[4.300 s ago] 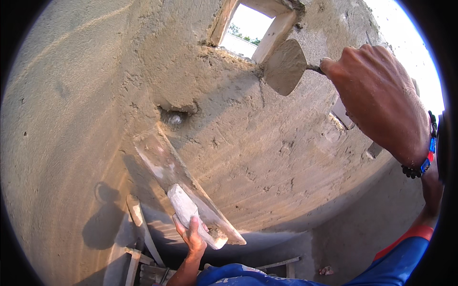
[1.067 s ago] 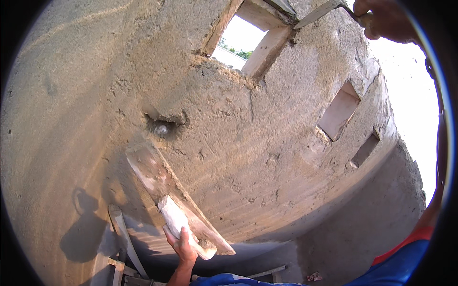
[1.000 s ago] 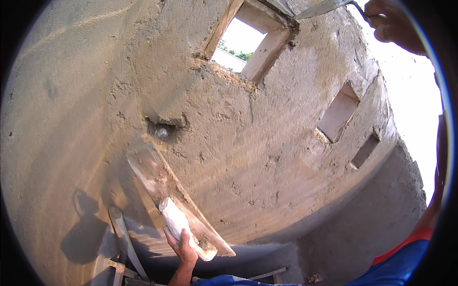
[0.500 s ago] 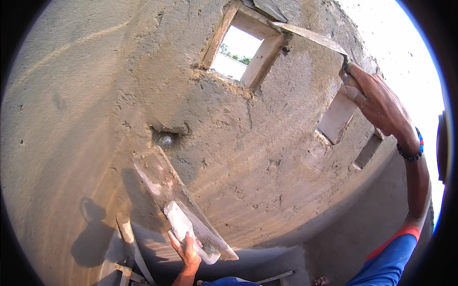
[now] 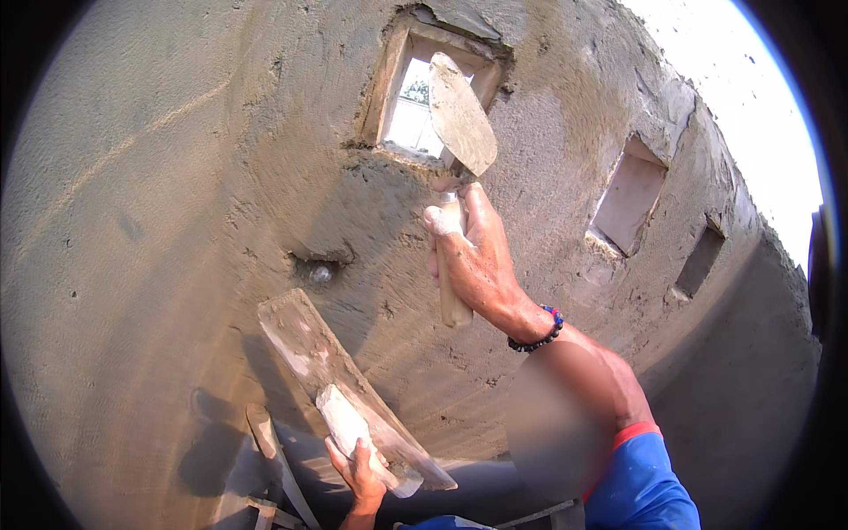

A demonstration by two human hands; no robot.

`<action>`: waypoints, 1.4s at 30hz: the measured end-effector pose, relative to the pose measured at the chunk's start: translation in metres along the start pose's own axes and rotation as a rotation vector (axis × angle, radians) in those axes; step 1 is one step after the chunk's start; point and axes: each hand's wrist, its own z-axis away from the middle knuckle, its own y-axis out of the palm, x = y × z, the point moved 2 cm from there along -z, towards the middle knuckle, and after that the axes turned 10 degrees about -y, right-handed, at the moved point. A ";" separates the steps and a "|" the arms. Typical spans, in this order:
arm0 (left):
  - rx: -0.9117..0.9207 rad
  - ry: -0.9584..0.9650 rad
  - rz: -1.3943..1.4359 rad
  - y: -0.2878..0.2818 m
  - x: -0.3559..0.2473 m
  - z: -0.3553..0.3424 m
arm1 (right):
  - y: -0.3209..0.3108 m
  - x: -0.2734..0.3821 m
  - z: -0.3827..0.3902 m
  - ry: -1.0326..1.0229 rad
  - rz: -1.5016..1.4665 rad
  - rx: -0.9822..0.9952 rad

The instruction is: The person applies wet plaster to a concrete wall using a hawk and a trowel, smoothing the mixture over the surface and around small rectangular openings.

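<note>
My right hand [image 5: 481, 261] is wrapped round the wooden handle of a pointed trowel [image 5: 461, 119]. Its mortar-smeared blade points up, in front of a small framed wall opening [image 5: 389, 106]. At the lower middle, my left hand [image 5: 360, 475] grips the pale, chunky handle of a long wooden plastering float [image 5: 305, 340]. The float slants from upper left to lower right, close to the wall; whether it touches cannot be made out. Rough grey-brown plaster [image 5: 415, 340] covers the wall around both tools.
A small hole [image 5: 318, 269] with something shiny inside sits above the float. Two more recesses, a larger one [image 5: 629, 199] and a narrow one [image 5: 700, 261], lie to the right. A wooden plank [image 5: 274, 455] leans at the lower left. Bright sky shows past the wall's upper right edge.
My right hand has swung the trowel leftward and down from the wall's upper right edge; the blade now points up. My left hand and the float have shifted slightly right and down in view.
</note>
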 end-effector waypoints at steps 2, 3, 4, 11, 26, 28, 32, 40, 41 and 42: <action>-0.076 -0.017 -0.005 0.002 -0.008 0.009 | 0.015 -0.009 -0.016 -0.078 -0.018 -0.116; -0.121 -0.027 0.005 0.001 -0.010 0.013 | 0.022 -0.016 -0.023 -0.079 -0.031 -0.118; -0.166 -0.037 0.015 -0.001 -0.011 0.015 | 0.026 -0.021 -0.030 -0.124 -0.028 -0.166; -0.210 0.083 -0.065 -0.024 -0.007 0.009 | 0.045 -0.029 -0.063 -0.133 -0.139 -0.306; -0.196 0.171 -0.047 -0.018 -0.007 0.006 | 0.054 -0.016 -0.054 -0.104 -0.318 -0.509; -0.224 0.169 -0.048 -0.013 -0.009 0.006 | 0.059 -0.008 -0.054 -0.055 -0.408 -0.508; -0.177 0.116 -0.031 -0.012 -0.011 0.007 | 0.075 0.000 -0.067 -0.052 -0.582 -0.540; -0.183 0.018 -0.058 -0.030 -0.012 0.023 | 0.093 -0.024 -0.096 -0.189 -0.471 -0.707; -0.195 0.023 -0.057 -0.037 -0.010 0.020 | 0.095 -0.027 -0.093 -0.205 -0.421 -0.725; -0.207 0.149 -0.112 -0.044 -0.009 0.014 | 0.094 -0.024 -0.090 -0.224 -0.367 -0.745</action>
